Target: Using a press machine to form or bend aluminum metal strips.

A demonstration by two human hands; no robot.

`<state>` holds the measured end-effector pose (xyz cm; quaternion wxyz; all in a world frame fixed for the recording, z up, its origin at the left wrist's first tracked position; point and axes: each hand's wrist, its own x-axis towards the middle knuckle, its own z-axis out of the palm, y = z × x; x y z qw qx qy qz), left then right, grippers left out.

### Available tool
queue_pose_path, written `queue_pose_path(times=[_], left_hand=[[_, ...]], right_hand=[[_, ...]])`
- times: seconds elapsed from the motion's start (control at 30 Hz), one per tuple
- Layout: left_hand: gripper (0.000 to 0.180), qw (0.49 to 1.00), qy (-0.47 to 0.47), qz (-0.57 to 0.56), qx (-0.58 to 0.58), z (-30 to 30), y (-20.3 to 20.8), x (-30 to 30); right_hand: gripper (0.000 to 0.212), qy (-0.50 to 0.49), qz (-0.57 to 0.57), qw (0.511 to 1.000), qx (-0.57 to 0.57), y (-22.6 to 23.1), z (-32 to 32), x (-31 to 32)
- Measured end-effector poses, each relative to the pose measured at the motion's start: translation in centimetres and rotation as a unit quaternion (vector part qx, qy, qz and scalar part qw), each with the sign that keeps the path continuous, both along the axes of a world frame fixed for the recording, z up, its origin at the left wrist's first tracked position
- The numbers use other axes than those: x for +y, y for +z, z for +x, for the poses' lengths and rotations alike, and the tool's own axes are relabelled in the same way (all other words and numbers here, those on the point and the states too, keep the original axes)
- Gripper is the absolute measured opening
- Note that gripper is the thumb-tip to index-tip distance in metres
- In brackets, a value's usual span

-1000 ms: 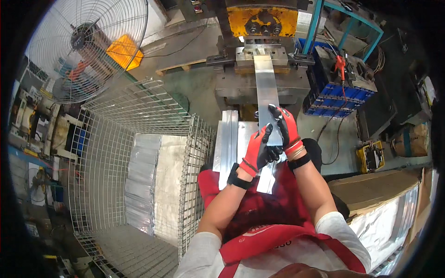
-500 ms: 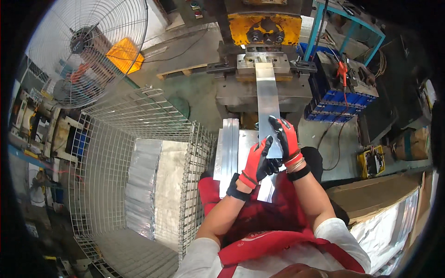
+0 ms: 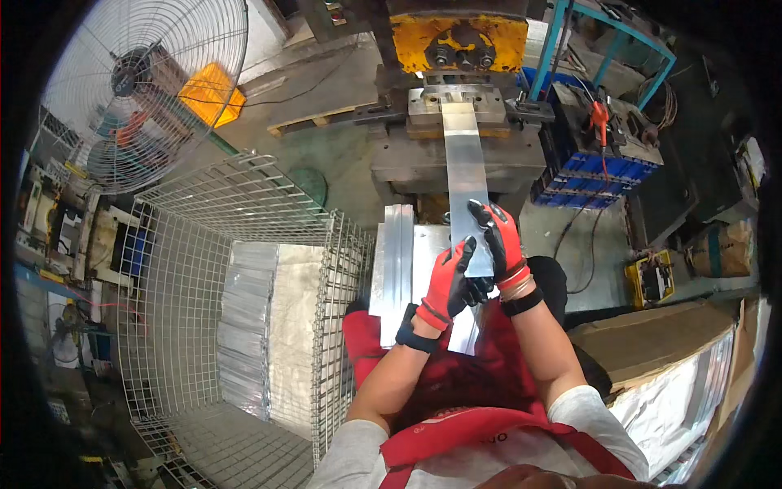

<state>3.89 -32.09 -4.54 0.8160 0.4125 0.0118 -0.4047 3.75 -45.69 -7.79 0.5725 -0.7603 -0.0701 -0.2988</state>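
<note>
Both hands wear red gloves with black palms and fingers. They grip the near end of a long flat metal strip (image 3: pixel 467 167), my left hand (image 3: pixel 448 281) on its left edge and my right hand (image 3: pixel 501 244) on its right edge. The strip's far end lies in the die (image 3: pixel 491 106) of a press with a yellow block (image 3: pixel 459 47) above it. Below my hands, over the red apron (image 3: pixel 505 359), another shiny metal piece (image 3: pixel 464 334) shows; whether it joins anything is hidden. Several metal strips (image 3: pixel 397 257) lie stacked to the left of my left hand.
A wire mesh basket (image 3: pixel 346 253) with wrapped bundles (image 3: pixel 244 326) stands at left, a large fan (image 3: pixel 134 73) beyond it. Blue crates (image 3: pixel 578 183) with tools are at right. A cardboard box (image 3: pixel 652 346) stands near my right arm, a small yellow bin (image 3: pixel 650 279) behind it.
The view has shifted slightly, so the surroundings sit a little further left and higher. My hands keep the same hold on the strip, and its far end remains at the die.
</note>
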Motion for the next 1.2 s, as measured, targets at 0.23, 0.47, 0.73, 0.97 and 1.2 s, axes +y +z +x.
queue_pose_path(times=[0.23, 0.47, 0.73, 0.97, 1.2], left_hand=[[0.021, 1.000, -0.013, -0.020, -0.019, 0.0, 0.1, 0.3], [0.025, 0.998, -0.040, -0.046, -0.022, 0.1, 0.2, 0.4], [0.037, 0.992, -0.058, 0.080, -0.083, -4.6, 0.1, 2.9], [0.035, 0.997, -0.033, 0.028, -0.068, -3.1, -0.3, 1.8], [0.032, 0.998, -0.053, -0.005, -0.042, 0.6, 0.7, 0.2]], right_hand=[[0.043, 0.001, 0.019, 1.000, 0.005, -0.6, 0.3, 0.0], [0.024, -0.049, 0.025, 0.998, -0.011, 0.3, 0.5, 0.7], [0.023, 0.019, 0.358, 0.920, 0.159, -0.4, -4.0, 3.6], [0.030, 0.041, 0.217, 0.970, 0.099, -0.7, -2.5, 1.2], [0.031, -0.021, -0.045, 0.999, -0.012, 0.3, 1.0, -0.6]])
